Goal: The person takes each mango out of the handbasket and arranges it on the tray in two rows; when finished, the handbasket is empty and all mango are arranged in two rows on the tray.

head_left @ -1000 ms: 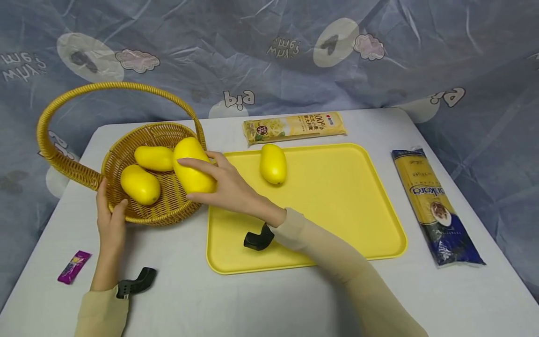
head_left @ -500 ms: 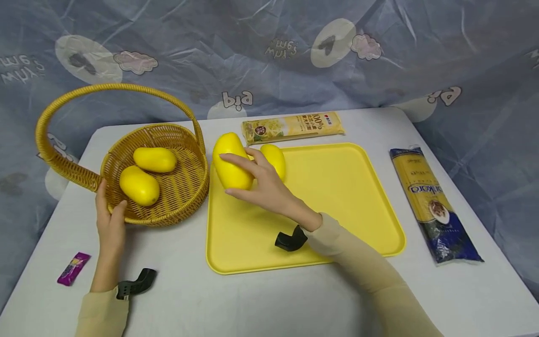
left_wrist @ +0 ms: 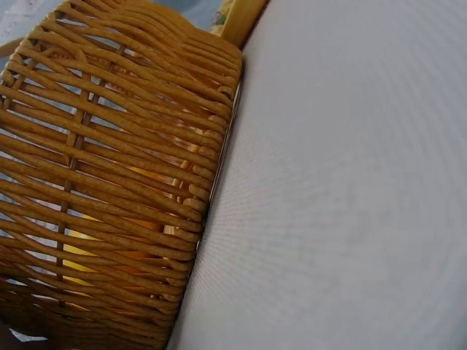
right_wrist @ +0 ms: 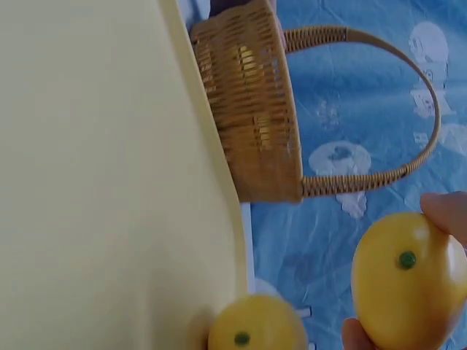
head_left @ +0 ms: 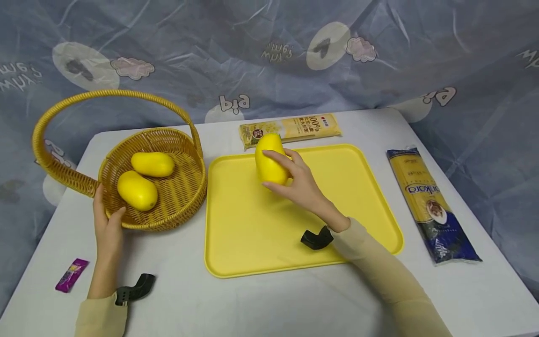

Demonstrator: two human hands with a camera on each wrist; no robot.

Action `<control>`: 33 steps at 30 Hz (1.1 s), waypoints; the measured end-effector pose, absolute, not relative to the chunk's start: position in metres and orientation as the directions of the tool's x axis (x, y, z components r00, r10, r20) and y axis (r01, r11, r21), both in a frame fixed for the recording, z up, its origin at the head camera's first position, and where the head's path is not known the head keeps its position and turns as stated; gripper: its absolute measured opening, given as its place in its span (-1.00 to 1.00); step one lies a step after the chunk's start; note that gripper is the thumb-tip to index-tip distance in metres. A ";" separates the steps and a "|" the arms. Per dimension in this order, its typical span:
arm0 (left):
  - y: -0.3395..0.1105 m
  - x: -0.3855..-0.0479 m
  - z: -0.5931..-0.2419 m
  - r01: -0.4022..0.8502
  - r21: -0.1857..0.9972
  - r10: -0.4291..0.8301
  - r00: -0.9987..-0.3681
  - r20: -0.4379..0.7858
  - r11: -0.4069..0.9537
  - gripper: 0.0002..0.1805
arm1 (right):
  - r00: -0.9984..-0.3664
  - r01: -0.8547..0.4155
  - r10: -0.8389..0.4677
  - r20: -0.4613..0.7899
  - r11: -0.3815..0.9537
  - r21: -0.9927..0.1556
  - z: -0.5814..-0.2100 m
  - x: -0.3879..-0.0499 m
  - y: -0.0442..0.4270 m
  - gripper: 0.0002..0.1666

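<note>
My right hand [head_left: 302, 182] grips a yellow mango-like fruit [head_left: 270, 159] above the back part of the yellow tray [head_left: 303, 220]. In the right wrist view, fingertips hold that fruit [right_wrist: 406, 281], and another yellow fruit [right_wrist: 257, 325] lies lower, on the tray; the head view hides it behind the held one. My left hand [head_left: 108, 234] holds the near left rim of the wicker basket [head_left: 181, 196], close to the handle's base. Inside the basket are two yellow fruits [head_left: 152, 164] [head_left: 137, 190]. The left wrist view shows the basket's woven side [left_wrist: 109, 160].
Behind the tray lies a yellow noodle packet [head_left: 311, 127]. A blue and yellow pasta bag [head_left: 433, 206] is right of the tray. A small purple packet [head_left: 72, 275] lies at the left on the white table [head_left: 177, 290]. The basket's handle [head_left: 113, 93] stands up.
My right hand has carried the fruit from over the basket rightward to above the tray, where it covers the other fruit. My left hand has stayed on the basket rim.
</note>
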State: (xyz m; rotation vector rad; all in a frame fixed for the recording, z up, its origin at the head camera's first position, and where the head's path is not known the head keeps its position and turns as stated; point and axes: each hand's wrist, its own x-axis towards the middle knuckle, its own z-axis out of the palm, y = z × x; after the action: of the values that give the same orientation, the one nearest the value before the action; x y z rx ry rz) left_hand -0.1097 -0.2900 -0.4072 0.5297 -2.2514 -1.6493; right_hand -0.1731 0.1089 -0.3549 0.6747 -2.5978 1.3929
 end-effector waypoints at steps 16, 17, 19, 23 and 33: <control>-0.293 -0.104 -0.404 -0.166 0.927 -0.407 -0.913 -0.016 0.335 -0.25 | -0.950 -0.312 -0.202 0.240 0.553 -0.772 -0.382 -0.197 0.162 -0.21; -0.294 -0.104 -0.404 -0.162 0.930 -0.402 -0.916 -0.016 0.331 -0.25 | -0.950 -0.311 -0.203 0.237 0.560 -0.768 -0.383 -0.198 0.163 -0.21; -0.295 -0.103 -0.405 -0.149 0.933 -0.390 -0.921 -0.010 0.328 -0.25 | -0.952 -0.304 -0.205 0.225 0.574 -0.760 -0.384 -0.201 0.167 -0.21; -0.298 -0.104 -0.406 -0.131 0.939 -0.375 -0.927 -0.002 0.317 -0.25 | -0.956 -0.290 -0.220 0.194 0.602 -0.744 -0.385 -0.208 0.172 -0.20; -0.298 -0.105 -0.404 -0.129 0.943 -0.374 -0.927 -0.005 0.306 -0.25 | -0.960 -0.254 -0.258 0.106 0.647 -0.719 -0.390 -0.223 0.183 -0.22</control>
State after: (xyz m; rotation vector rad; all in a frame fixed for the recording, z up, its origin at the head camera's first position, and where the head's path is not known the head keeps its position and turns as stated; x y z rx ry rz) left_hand -0.1054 -0.2977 -0.4040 0.4620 -2.3565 -1.6702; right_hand -0.2232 0.1830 -0.3901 0.4441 -2.8565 1.2448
